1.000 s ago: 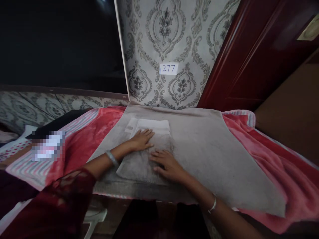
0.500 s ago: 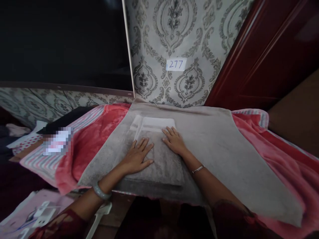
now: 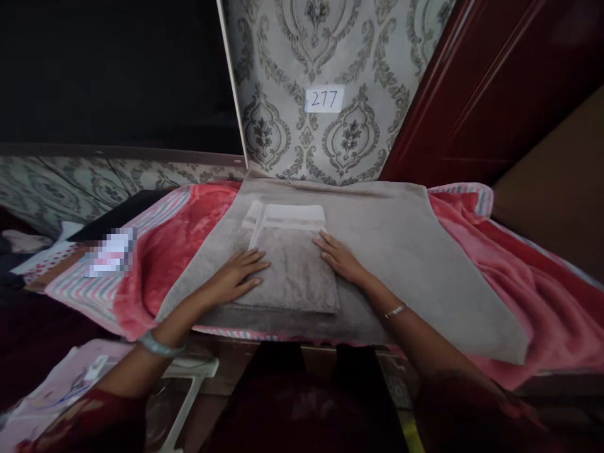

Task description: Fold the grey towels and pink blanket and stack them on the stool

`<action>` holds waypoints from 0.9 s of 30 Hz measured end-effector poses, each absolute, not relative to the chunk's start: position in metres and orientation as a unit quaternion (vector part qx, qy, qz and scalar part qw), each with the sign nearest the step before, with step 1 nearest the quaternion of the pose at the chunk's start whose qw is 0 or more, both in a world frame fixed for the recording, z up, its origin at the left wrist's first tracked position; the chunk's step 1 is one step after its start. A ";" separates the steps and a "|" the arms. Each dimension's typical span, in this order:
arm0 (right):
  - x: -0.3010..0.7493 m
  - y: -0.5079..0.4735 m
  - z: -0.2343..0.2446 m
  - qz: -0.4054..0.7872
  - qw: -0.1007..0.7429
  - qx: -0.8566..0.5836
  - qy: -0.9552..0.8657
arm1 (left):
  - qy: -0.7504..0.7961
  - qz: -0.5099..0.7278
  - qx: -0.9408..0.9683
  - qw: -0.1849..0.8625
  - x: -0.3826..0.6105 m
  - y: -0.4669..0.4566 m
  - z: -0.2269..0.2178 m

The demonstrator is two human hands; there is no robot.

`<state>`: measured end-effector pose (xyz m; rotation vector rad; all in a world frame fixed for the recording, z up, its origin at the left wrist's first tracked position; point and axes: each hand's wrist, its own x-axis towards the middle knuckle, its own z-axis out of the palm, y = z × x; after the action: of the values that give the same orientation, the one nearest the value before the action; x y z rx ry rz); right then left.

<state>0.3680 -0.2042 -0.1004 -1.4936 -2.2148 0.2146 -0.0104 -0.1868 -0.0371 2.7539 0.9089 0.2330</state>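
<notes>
A folded grey towel [image 3: 292, 277] with a white band along its far end lies on a larger grey cloth [image 3: 401, 251]. My left hand [image 3: 238, 275] rests flat across the towel's left side, fingers stretched out and apart. On the towel's right edge lies my right hand [image 3: 343, 257], its fingertips touching the fabric near the white band. Neither hand grips anything. A bracelet sits on each wrist.
Under the grey cloth spreads a red and pink blanket [image 3: 174, 245] with a striped border. A large dark screen [image 3: 113, 75] stands back left. A paper marked 277 [image 3: 324, 99] is on the patterned wall; a dark red door [image 3: 453, 100] stands right.
My hands have moved apart towards the towel's left and right sides, the left one outward and the right one to the edge. The view has tipped slightly downward.
</notes>
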 end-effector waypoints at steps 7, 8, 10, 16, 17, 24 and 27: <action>0.395 -0.291 -0.113 0.065 0.253 -0.526 -0.809 | 0.351 0.156 0.922 0.057 -0.094 -0.206 -0.058; 0.391 -0.296 -0.111 0.052 0.254 -0.520 -0.814 | 0.352 0.142 0.924 0.047 -0.096 -0.206 -0.059; 0.379 -0.299 -0.106 0.032 0.250 -0.499 -0.829 | 0.336 0.110 0.935 0.027 -0.095 -0.204 -0.058; 0.354 -0.307 -0.089 0.007 0.246 -0.447 -0.860 | 0.280 0.128 0.949 0.067 -0.098 -0.185 -0.053; 0.352 -0.309 -0.087 0.009 0.238 -0.446 -0.863 | 0.287 0.150 0.942 0.088 -0.100 -0.183 -0.055; 0.336 -0.325 -0.068 0.052 0.167 -0.468 -0.866 | 0.333 0.290 0.877 0.189 -0.087 -0.195 -0.064; 0.318 -0.330 -0.051 0.085 0.163 -0.457 -0.870 | 0.356 0.328 0.848 0.217 -0.076 -0.201 -0.059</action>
<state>0.3180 -0.3303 -0.0509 -1.3038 -2.4816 0.2420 -0.0761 -0.2007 -0.0594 2.3483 0.9871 0.9080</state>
